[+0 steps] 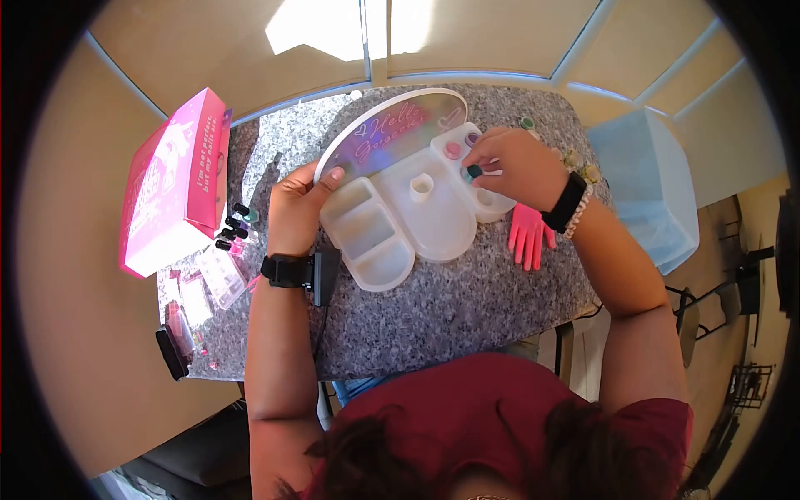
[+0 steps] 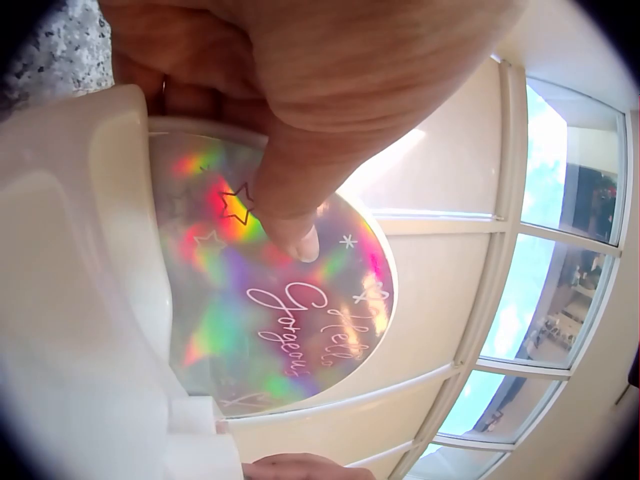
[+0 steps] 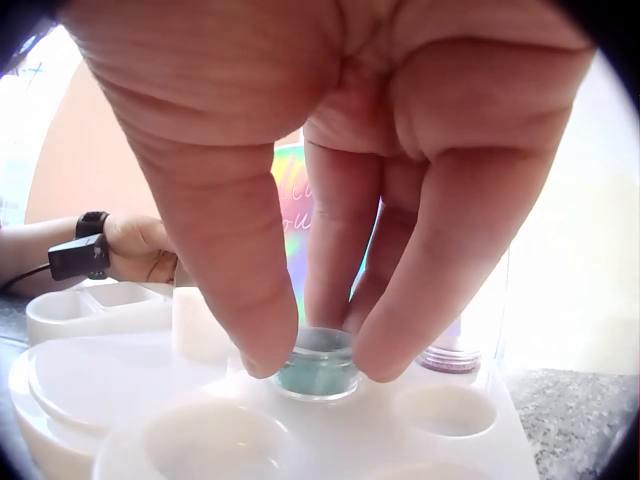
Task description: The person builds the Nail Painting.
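A white plastic tray (image 1: 433,229) with moulded compartments stands on the granite-patterned table, backed by a rounded holographic board (image 1: 400,133) that reads "Hello Gorgeous". My left hand (image 1: 298,208) grips the board's left edge, thumb on its front face. Over the tray's right side, my right hand (image 1: 523,171) pinches a small clear round pot of green contents (image 3: 318,376) between thumb and fingers, right at the tray's surface. A pink pot (image 1: 452,150) and a purple pot (image 1: 472,139) sit in round wells close by. One round well (image 3: 447,410) beside the pinched pot holds nothing.
At the left stands a pink box (image 1: 171,183), with several black-capped bottles (image 1: 233,231) beside it and clear packs (image 1: 219,277) nearer me. A pink glove-like hand shape (image 1: 527,236) lies right of the tray. A pale blue bin (image 1: 646,183) stands beyond the table's right edge.
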Motion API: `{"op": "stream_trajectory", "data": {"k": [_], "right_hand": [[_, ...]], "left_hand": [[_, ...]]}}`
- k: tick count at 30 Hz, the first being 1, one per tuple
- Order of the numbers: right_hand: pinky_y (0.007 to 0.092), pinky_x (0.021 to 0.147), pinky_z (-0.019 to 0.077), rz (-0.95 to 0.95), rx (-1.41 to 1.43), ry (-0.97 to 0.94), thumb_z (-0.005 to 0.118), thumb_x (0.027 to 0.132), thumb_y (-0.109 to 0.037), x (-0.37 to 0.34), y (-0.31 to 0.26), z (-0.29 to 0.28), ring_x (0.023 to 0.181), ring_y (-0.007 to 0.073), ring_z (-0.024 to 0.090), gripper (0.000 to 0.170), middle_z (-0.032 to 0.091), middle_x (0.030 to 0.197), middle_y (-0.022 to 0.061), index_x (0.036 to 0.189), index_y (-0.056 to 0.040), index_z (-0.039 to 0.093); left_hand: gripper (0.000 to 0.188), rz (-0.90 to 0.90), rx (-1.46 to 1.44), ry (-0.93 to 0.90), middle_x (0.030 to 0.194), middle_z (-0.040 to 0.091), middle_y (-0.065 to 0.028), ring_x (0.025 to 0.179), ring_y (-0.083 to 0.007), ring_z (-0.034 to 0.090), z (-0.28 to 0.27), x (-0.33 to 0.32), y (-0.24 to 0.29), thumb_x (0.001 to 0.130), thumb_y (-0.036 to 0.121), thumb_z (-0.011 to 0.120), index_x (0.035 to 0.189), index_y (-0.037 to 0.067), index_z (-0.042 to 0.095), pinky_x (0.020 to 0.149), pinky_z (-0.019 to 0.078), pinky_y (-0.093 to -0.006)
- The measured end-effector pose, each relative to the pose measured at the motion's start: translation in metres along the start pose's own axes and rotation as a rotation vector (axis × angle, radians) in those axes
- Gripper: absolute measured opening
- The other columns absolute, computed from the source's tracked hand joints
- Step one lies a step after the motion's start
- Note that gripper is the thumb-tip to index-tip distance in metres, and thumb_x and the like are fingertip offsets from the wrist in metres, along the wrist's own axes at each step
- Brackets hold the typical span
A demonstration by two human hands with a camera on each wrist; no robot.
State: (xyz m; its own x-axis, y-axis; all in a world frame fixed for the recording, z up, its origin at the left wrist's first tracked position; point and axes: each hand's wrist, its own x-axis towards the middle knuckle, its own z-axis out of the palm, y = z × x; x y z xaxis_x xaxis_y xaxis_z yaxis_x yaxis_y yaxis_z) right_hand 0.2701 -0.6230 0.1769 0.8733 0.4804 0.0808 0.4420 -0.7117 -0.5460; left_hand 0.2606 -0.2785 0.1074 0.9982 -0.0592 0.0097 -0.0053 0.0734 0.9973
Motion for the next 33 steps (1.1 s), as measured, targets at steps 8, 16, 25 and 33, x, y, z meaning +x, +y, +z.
{"op": "stream_trajectory", "data": {"k": [8, 16, 25, 33], "right_hand": [[0.0397, 0.085, 0.0584, -0.078, -0.197, 0.025, 0.085, 0.073, -0.005, 0.009, 0.014, 0.013, 0.093, 0.0309, 0.072, 0.029, 0.074, 0.102, 0.0142, 0.101, -0.0027, 0.079], [0.0405, 0.084, 0.0573, 0.087, -0.259, 0.091, 0.083, 0.081, -0.018, 0.019, 0.052, -0.046, 0.096, 0.0322, 0.072, 0.029, 0.078, 0.106, 0.0152, 0.109, -0.0074, 0.082], [0.0449, 0.101, 0.0557, 0.535, -0.563, -0.002, 0.085, 0.078, -0.018, 0.055, 0.167, -0.039, 0.109, 0.0341, 0.073, 0.037, 0.079, 0.112, 0.0166, 0.115, -0.012, 0.082], [0.0411, 0.087, 0.0593, 0.273, -0.23, 0.107, 0.087, 0.074, -0.01, 0.028, 0.075, -0.046, 0.096, 0.0295, 0.075, 0.03, 0.078, 0.101, 0.0148, 0.103, -0.0063, 0.08]], "left_hand": [[0.022, 0.0, -0.011, -0.017, 0.101, 0.079, -0.0033, 0.087, -0.0079, 0.07, 0.001, -0.001, 0.001, 0.101, 0.014, 0.076, 0.118, 0.001, 0.079, 0.079, 0.0559, -0.0257], [0.024, 0.023, 0.002, 0.002, 0.101, 0.079, -0.0037, 0.087, -0.0078, 0.069, -0.002, -0.005, -0.004, 0.101, 0.015, 0.075, 0.119, 0.0, 0.078, 0.078, 0.0552, -0.0253], [0.024, 0.02, 0.001, 0.021, 0.099, 0.078, -0.0029, 0.084, -0.0076, 0.069, -0.002, -0.006, -0.008, 0.101, 0.015, 0.076, 0.119, -0.001, 0.078, 0.076, 0.055, -0.0245], [0.023, 0.033, 0.005, 0.02, 0.099, 0.079, -0.003, 0.085, -0.0073, 0.069, -0.001, -0.01, -0.006, 0.101, 0.013, 0.076, 0.119, 0.0, 0.078, 0.076, 0.0556, -0.0246]]}}
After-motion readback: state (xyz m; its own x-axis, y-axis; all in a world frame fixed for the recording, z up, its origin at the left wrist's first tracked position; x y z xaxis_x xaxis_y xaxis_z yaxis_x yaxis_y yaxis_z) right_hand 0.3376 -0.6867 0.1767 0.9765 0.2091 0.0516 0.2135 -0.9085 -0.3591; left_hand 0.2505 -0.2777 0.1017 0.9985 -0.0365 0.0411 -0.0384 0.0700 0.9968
